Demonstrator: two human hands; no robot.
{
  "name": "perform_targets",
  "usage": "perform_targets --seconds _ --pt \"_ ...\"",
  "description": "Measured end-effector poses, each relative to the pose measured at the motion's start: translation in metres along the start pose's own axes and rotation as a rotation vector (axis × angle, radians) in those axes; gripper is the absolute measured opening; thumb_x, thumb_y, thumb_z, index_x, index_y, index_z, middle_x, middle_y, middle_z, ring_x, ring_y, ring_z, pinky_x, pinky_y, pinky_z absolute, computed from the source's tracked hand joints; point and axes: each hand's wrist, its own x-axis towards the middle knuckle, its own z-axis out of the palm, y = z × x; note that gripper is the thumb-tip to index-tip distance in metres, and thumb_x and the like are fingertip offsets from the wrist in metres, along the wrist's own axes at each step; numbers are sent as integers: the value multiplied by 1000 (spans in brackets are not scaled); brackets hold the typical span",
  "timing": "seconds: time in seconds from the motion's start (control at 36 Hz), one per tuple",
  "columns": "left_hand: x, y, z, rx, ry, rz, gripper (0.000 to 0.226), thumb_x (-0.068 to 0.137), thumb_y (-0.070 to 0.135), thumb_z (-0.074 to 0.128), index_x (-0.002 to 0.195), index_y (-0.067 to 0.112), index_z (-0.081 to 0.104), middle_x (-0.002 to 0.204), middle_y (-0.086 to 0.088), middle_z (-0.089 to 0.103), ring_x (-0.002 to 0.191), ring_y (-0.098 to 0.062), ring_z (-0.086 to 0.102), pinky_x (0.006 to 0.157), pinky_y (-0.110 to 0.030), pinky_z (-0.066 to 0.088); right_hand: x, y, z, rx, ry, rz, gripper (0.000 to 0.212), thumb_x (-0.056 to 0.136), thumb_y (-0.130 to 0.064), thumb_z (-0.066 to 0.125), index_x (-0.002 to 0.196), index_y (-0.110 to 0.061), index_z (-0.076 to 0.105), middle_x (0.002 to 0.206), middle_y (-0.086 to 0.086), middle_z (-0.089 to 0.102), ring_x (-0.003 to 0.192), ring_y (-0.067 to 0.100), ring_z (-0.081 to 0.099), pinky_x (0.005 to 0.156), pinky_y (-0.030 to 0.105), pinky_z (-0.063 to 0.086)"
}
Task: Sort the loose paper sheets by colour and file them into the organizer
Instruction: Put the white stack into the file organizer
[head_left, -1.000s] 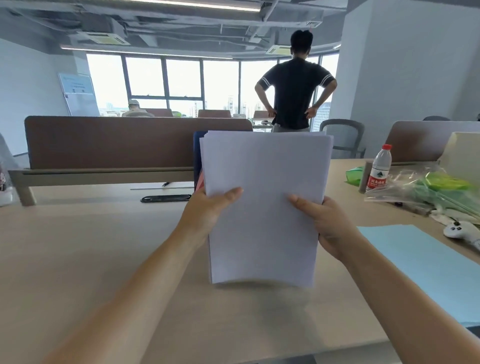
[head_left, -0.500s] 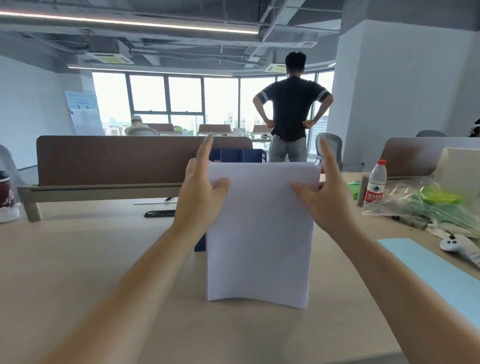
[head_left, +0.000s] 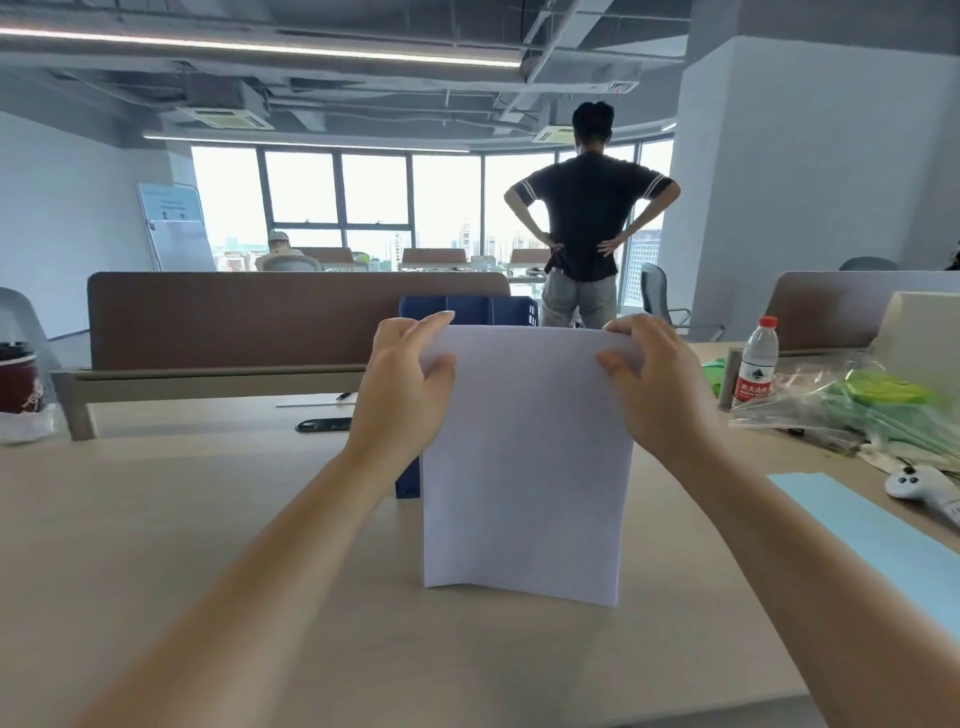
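Observation:
A stack of white paper sheets (head_left: 524, 467) stands upright on its bottom edge on the desk, straight ahead. My left hand (head_left: 402, 387) grips its top left corner, thumb in front and fingers over the top edge. My right hand (head_left: 649, 384) grips the top right corner the same way. Behind the sheets stands the dark blue organizer (head_left: 467, 310), mostly hidden; only its top and a lower left corner show. A light blue sheet (head_left: 872, 530) lies flat on the desk at the right.
A water bottle (head_left: 756, 364), a clear bag with green items (head_left: 857, 410) and a white controller (head_left: 914, 483) sit at the right. A black phone (head_left: 324, 424) lies left of the organizer, a cup (head_left: 18, 384) at far left. A brown divider (head_left: 249, 322) runs behind.
The stack went down from mid-air onto its bottom edge on the desk. My hands slid from its sides to the top corners, and the fingers now curl over the top edge.

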Motion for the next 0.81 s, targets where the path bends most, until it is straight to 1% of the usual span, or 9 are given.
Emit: perform_targets --seconds 0.08,0.17,0.25,0.31,0.44,0.53,0.61,0.72,0.81 --pt "1 2 -1 -158 -28 -130 51 96 23 56 143 35 41 125 11 51 99 -5 57 70 -6 41 1 1 -1 120 -6 74 20 98 -24 59 116 -32 56 93 -16 56 85 16 54 63 28 40" --pt "-4 0 -1 -392 -56 -298 67 93 27 64 148 37 28 105 15 64 85 -1 66 62 -12 47 -5 8 2 408 -29 266 48 87 -36 74 127 -35 48 101 -16 63 88 11 64 69 28 52" --pt "-10 -17 4 -567 -161 -407 43 87 35 71 127 26 56 102 7 73 93 -14 72 77 -31 58 -17 27 13 692 -152 450 65 64 -54 86 115 -22 62 102 1 76 88 19 74 75 40 59" --pt "-18 -30 10 -663 -312 -482 40 82 41 75 116 22 67 107 0 75 101 -25 71 89 -44 56 -29 39 21 769 -278 536 67 59 -52 85 110 -12 69 103 8 76 89 24 74 77 43 59" --pt "-44 -52 32 -830 -485 -623 57 78 21 77 131 10 58 117 -8 72 104 -26 70 79 -33 58 -57 60 46 903 -516 707 46 76 -25 78 117 -7 68 110 8 75 102 26 72 89 41 56" --pt "-41 -54 42 -814 -447 -629 53 80 19 72 131 11 59 121 -9 70 108 -28 68 95 -45 52 -55 57 53 975 -469 736 30 87 -16 71 115 -5 69 109 11 75 100 28 72 86 42 59" --pt "-32 -52 48 -769 -371 -605 38 92 17 64 130 14 60 120 -6 70 109 -28 68 100 -50 49 -44 52 57 950 -364 698 25 88 -17 71 110 -5 71 104 10 76 94 27 74 82 41 60" --pt "-24 -49 52 -752 -248 -608 38 82 26 72 119 19 68 111 -2 74 102 -27 71 94 -47 52 -33 50 58 912 -294 653 24 85 -19 76 105 -6 73 101 9 77 94 29 74 90 47 56" --pt "-38 -49 66 -671 -158 -662 38 76 19 77 113 16 70 98 -1 76 88 -22 74 80 -38 58 -46 53 71 827 -348 700 19 87 -17 74 103 -8 74 100 8 77 94 28 73 92 49 56"
